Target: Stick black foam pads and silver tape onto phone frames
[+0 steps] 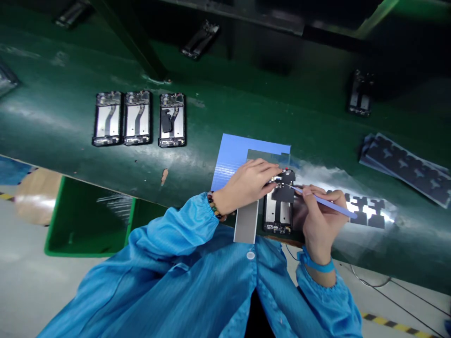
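Lower centre, our left hand (pixel 248 183) pins the phone frame (pixel 279 206) while our right hand (pixel 319 220) grips tweezers (pixel 326 203), seating a part; steadiness seems needed.

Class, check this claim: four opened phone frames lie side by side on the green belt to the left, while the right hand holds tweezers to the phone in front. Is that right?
Not quite: the head view shows three phone frames in that row, not four. The right hand does hold tweezers to the phone.
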`<action>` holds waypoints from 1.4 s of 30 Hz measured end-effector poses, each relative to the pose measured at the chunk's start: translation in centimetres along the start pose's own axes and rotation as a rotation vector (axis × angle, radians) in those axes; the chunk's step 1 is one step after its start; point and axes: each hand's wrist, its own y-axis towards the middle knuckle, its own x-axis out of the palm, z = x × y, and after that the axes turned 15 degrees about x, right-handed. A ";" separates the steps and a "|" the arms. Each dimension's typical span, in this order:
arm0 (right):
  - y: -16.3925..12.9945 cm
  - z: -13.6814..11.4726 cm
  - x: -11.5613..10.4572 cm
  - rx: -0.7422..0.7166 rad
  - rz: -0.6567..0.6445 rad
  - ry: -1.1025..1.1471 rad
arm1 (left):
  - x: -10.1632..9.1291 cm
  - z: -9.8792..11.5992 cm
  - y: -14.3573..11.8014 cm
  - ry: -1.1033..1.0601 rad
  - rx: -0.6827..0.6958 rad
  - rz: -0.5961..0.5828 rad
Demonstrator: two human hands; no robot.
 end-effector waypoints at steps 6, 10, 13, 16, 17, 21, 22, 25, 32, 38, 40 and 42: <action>0.2 0.0 0.3 -0.005 -0.022 -0.013 | -0.3 0.2 0.1 -0.019 0.003 -0.008; 0.4 -0.1 0.1 0.001 -0.022 -0.034 | -0.1 0.0 0.1 -0.016 0.006 -0.018; 0.6 -0.2 0.0 0.004 -0.017 -0.030 | 0.0 0.0 0.0 0.001 0.013 -0.019; 0.7 -0.2 0.0 0.011 -0.025 -0.039 | 0.1 -0.1 0.1 0.007 0.006 -0.025; 0.7 -0.1 0.1 0.011 -0.029 -0.041 | 0.1 -0.1 0.1 0.007 0.003 -0.027; 0.6 -0.1 0.2 -0.004 -0.032 -0.043 | 0.0 -0.1 0.1 0.001 0.003 -0.026; 0.6 -0.1 0.2 -0.007 -0.035 -0.045 | -0.1 0.0 0.1 -0.001 0.003 -0.026; 0.6 -0.1 0.2 -0.010 -0.048 -0.042 | -0.2 0.1 0.2 -0.007 0.002 -0.031; 0.6 0.0 0.1 -0.007 -0.024 -0.063 | -0.1 -0.1 0.1 0.011 0.001 -0.047; 0.6 0.2 0.0 -0.005 -0.021 -0.098 | -0.4 0.6 0.1 0.209 0.084 -0.140; 0.5 0.0 -0.1 -0.009 0.002 -0.088 | -0.3 1.0 0.4 0.258 0.079 -0.170; 0.5 -0.4 -0.2 -0.019 0.061 -0.055 | -0.3 1.2 0.7 0.262 0.067 -0.185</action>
